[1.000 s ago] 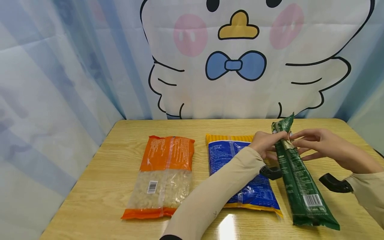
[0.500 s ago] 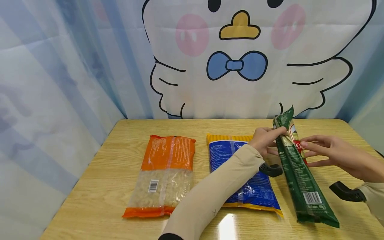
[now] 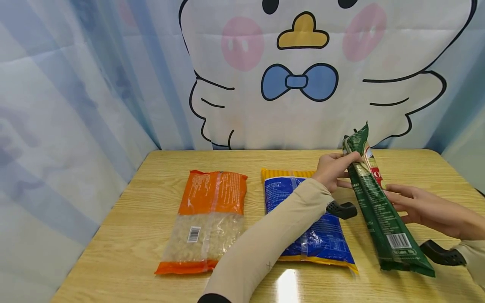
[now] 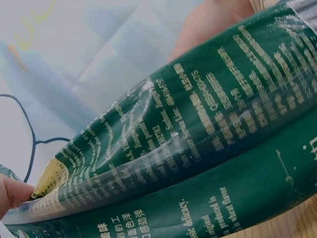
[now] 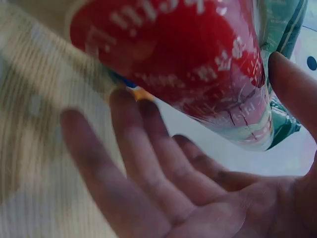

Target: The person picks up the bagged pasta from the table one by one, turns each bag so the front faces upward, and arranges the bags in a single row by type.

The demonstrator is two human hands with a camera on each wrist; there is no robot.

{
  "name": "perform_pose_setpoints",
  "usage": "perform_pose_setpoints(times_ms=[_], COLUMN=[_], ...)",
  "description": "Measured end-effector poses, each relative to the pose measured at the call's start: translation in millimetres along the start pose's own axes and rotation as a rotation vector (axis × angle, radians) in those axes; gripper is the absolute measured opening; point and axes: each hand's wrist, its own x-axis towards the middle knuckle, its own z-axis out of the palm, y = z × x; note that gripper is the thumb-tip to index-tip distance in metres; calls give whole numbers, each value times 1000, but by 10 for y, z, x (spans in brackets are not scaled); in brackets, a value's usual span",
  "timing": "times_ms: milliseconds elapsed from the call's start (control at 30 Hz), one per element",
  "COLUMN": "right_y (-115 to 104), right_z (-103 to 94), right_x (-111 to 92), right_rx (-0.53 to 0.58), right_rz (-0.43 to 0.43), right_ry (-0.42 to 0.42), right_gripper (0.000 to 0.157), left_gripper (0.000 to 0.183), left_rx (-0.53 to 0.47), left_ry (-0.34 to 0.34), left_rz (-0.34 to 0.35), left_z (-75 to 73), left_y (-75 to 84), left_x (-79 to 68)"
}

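Observation:
A long green spaghetti packet (image 3: pixel 379 210) slants across the right side of the table, its far end raised. Near that far end my left hand (image 3: pixel 333 170) pinches it, thumb on the near face. In the left wrist view the thumb (image 4: pixel 15 194) shows at the packet's edge. My right hand (image 3: pixel 428 208) is beside the packet's right edge, around its middle, fingertips right at it. From the right wrist view, its fingers are spread loosely under the red-labelled front (image 5: pixel 183 54) and the thumb (image 5: pixel 292 89) lies along the side.
A blue and yellow bag (image 3: pixel 327 242) lies flat to the left of the packet, partly under my left forearm (image 3: pixel 273 235). Further left lies an orange bag (image 3: pixel 212 193) with a see-through lower half. A printed curtain (image 3: pixel 295 118) hangs behind the table (image 3: pixel 125 235).
The packet's far end has risen, with my left hand still pinching it. My right hand has moved from near the far end down along the packet towards its middle.

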Motion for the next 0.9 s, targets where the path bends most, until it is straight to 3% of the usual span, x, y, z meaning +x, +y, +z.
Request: perform_pose_setpoints(times_ms=[367,567,900], right_y=[-5,-42,-112], right_z=[42,86,132], right_x=[20,1,-28], right_rx=[118,111,99], right_rz=[-60,-51,-50], right_ry=[37,63,143], right_gripper=[79,80,64], left_gripper=[24,35,33], left_rx=[12,57,53], left_ry=[-18,-57,-141], left_rz=[4,-12,-53], left_z=[-39,-32,-54], left_y=[-17,10,6], left_x=[29,58,87])
